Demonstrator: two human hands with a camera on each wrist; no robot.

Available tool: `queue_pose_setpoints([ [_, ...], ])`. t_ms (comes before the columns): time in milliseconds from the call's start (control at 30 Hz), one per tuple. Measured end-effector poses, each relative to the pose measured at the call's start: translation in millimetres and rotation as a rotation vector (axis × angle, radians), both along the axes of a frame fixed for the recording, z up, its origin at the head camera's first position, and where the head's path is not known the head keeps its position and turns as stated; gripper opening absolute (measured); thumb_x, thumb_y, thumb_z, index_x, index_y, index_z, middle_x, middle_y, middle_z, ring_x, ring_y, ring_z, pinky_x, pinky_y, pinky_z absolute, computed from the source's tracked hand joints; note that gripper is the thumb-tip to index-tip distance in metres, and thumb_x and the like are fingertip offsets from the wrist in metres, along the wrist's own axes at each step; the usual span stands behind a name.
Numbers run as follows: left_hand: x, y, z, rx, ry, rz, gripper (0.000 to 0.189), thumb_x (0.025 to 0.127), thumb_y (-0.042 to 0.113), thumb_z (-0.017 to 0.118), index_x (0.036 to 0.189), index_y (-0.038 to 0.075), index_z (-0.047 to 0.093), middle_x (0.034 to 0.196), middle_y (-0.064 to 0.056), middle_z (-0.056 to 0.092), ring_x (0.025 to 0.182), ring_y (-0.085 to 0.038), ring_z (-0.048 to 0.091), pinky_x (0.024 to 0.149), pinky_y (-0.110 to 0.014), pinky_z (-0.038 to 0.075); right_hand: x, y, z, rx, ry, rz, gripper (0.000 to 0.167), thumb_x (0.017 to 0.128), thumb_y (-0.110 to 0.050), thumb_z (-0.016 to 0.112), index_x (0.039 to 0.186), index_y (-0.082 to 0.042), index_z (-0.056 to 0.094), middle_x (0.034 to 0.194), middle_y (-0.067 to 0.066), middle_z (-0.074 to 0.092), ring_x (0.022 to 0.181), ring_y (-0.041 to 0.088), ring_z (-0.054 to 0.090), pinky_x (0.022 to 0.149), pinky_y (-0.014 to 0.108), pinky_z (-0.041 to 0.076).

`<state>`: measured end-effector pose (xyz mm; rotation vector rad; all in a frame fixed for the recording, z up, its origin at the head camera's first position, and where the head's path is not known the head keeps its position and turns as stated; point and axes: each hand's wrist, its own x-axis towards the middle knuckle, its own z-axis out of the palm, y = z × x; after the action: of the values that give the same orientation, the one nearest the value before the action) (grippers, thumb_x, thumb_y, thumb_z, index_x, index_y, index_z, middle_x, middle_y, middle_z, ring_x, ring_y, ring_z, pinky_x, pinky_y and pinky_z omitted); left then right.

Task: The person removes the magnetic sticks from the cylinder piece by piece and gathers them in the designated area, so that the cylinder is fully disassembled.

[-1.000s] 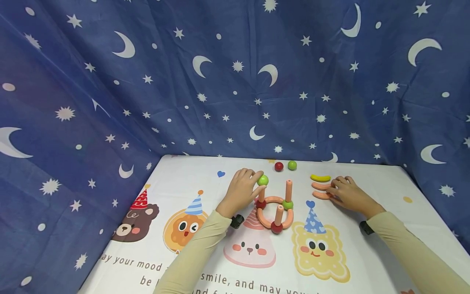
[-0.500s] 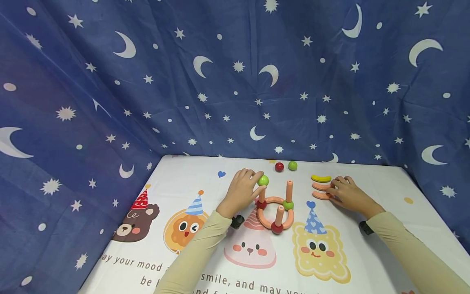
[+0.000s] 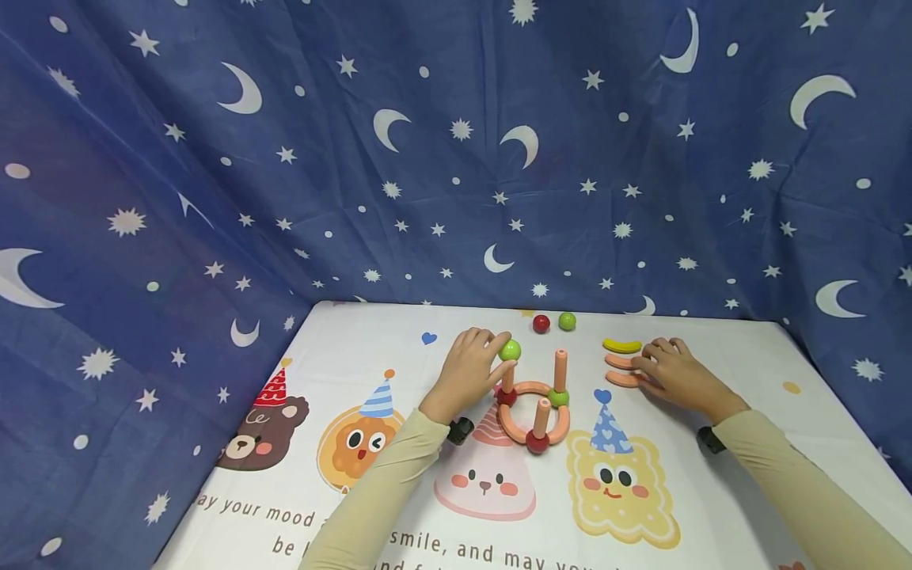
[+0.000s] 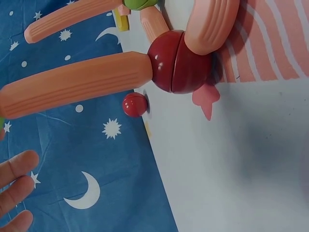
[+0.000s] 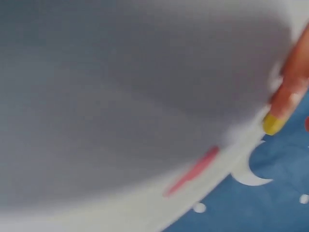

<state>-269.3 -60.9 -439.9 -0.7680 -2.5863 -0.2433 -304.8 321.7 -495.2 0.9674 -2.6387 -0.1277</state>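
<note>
In the head view, a ring of curved orange sticks (image 3: 530, 386) joined by red and green balls lies on the table, with upright orange sticks (image 3: 560, 370) standing on the balls. My left hand (image 3: 465, 374) pinches a green ball (image 3: 510, 350) between thumb and forefinger at the top of the left upright stick. That stick and its red ball (image 4: 179, 62) fill much of the left wrist view. To the right, my right hand (image 3: 677, 376) has its fingertips at the right ends of two loose curved orange sticks (image 3: 622, 380). Whether it grips one is hidden.
A curved yellow stick (image 3: 622, 346) lies just beyond the loose orange ones. Behind the ring sit a loose red ball (image 3: 541, 324) and a loose green ball (image 3: 567, 321). A blue starry curtain (image 3: 456, 158) hangs along the table's back edge.
My left hand stays on the green ball at the stick's top. The right fingers have slid very slightly left over the middle curved orange stick, covering more of its end.
</note>
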Motion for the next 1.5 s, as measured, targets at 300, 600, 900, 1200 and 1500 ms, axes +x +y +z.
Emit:
queue_pose_setpoints([
  [300,0.2,-3.3,0.3,-0.002,-0.005,0.000,0.044,0.093,0.044,0.052,0.127,0.015,0.052,0.106,-0.004,0.061,0.105,-0.020,0.054,0.100,-0.035,0.041,1.4,-38.2,59.3,-0.053,0.093,0.119,0.042,0.066,-0.016,0.083,0.104,-0.013,0.066,0.096,0.009,0.060,0.100,0.031,0.052,0.088,0.056,0.039],
  [600,0.0,-4.0,-3.0,0.005,0.040,-0.018,0.044,0.091,0.043,0.055,0.123,0.013,0.053,0.104,-0.003,0.062,0.103,-0.019,0.055,0.099,-0.035,0.042,3.9,-109.6,97.3,-0.033,0.226,0.364,0.039,0.071,-0.021,0.080,0.106,-0.014,0.065,0.099,0.009,0.061,0.099,0.029,0.053,0.088,0.050,0.042],
  [900,0.3,-2.0,-2.1,0.001,0.052,-0.023,0.042,0.091,0.042,0.056,0.122,0.014,0.054,0.105,-0.003,0.062,0.105,-0.020,0.054,0.099,-0.035,0.041,4.7,-160.6,103.4,0.028,0.335,0.508,0.039,0.076,-0.030,0.076,0.110,-0.018,0.060,0.100,0.004,0.062,0.101,0.024,0.055,0.089,0.045,0.043],
  [1200,0.4,-2.1,-2.0,-0.016,0.050,-0.008,0.042,0.090,0.044,0.057,0.119,0.013,0.055,0.104,-0.003,0.061,0.104,-0.019,0.054,0.099,-0.035,0.041,-1.1,-176.5,97.8,0.032,0.396,0.533,0.041,0.076,-0.037,0.075,0.107,-0.017,0.057,0.100,0.003,0.064,0.101,0.023,0.057,0.090,0.043,0.044],
  [1500,0.5,-4.7,-4.3,-0.054,0.017,0.028,0.044,0.090,0.047,0.055,0.113,0.010,0.060,0.106,-0.003,0.061,0.106,-0.020,0.053,0.100,-0.036,0.041,-3.2,-181.5,94.9,-0.009,0.377,0.579,0.042,0.076,-0.035,0.075,0.110,-0.016,0.060,0.098,0.002,0.065,0.102,0.022,0.057,0.091,0.042,0.044],
])
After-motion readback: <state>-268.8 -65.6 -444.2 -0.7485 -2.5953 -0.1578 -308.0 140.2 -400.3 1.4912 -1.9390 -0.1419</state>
